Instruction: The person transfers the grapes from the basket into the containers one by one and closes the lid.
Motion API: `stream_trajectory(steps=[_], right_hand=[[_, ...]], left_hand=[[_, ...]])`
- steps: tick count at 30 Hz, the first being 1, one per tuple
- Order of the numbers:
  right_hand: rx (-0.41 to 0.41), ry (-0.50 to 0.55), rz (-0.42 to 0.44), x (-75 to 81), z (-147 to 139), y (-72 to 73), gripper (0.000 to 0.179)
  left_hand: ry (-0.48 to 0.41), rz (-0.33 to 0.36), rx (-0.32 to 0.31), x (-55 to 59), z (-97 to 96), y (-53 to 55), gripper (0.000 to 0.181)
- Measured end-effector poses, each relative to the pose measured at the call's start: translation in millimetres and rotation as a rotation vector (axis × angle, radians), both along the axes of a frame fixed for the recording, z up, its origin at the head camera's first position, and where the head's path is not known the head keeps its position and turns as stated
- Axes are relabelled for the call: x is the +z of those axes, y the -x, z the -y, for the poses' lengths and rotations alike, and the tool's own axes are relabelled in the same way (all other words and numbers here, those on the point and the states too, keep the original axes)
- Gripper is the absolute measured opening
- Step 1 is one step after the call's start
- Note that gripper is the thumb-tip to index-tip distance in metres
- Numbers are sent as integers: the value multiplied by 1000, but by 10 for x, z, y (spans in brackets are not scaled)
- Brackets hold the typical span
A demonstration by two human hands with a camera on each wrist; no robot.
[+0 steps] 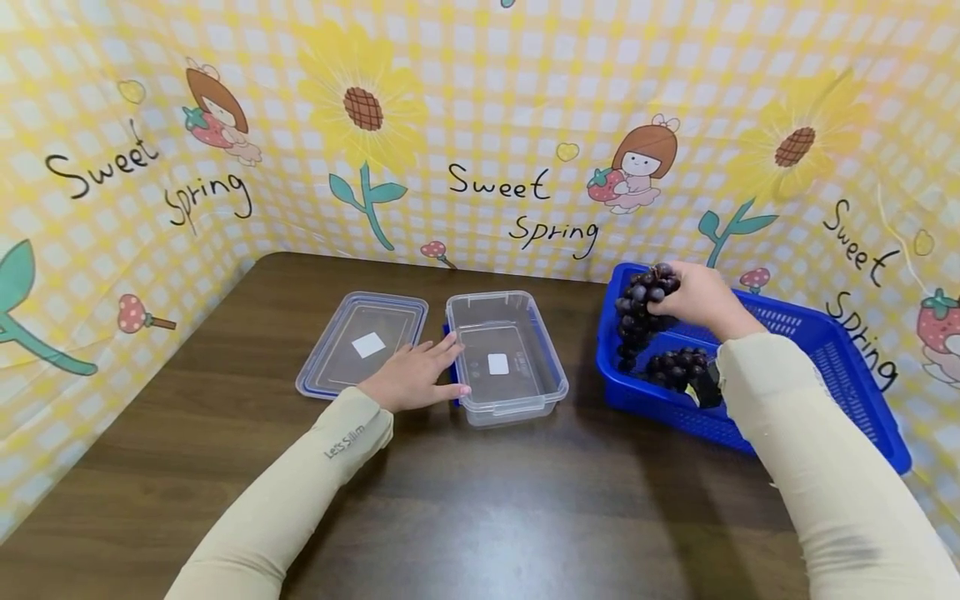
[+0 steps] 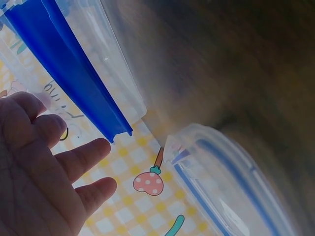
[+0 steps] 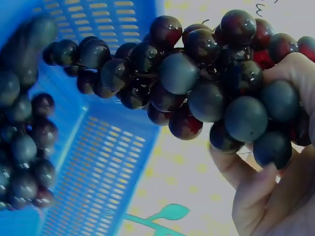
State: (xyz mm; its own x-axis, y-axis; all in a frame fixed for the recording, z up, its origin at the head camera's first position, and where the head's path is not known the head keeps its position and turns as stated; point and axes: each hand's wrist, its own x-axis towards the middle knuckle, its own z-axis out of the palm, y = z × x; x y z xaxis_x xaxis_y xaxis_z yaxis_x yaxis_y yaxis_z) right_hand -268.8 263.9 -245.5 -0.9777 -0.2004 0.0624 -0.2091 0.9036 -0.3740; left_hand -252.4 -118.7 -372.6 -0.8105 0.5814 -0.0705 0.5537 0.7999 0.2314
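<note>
A bunch of dark grapes [image 1: 640, 310] hangs from my right hand [image 1: 701, 298], which grips its upper end over the left part of a blue basket [image 1: 847, 367]. In the right wrist view, fingers and thumb curl around the grapes [image 3: 179, 73]. More dark grapes [image 1: 678, 367] lie inside the basket beside a small black item [image 1: 705, 390]. My left hand [image 1: 415, 375], fingers spread, touches the left rim of a clear plastic container [image 1: 517, 333]. A blue side flap [image 2: 69, 69] of that container shows near its fingers in the left wrist view.
A clear lid [image 1: 393, 321] with a blue seal and a white label lies left of the container, partly beneath the left hand. All stand on a dark wooden table [image 1: 480, 500]. A yellow checked cloth [image 1: 480, 108] walls the back and sides, close behind the basket.
</note>
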Motion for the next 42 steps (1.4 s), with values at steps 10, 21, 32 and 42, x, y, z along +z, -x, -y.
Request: stream_trajectory(steps=[10,21,32,42], right_hand=[[11,116,-190,263,276,-87,36],[49,166,-247,296,714,-175,29],[165,259,-191,84,1140,-177,36],[234,309,-78,-346,1451,-273,32]], left_hand=[[1,-9,0,0,-8,3,77],[-11,-5,-2,-16,6,-2,76],[8,-8,-9,-51,-13,31,77],[-24,-11,-12,-29,-11,16,82]])
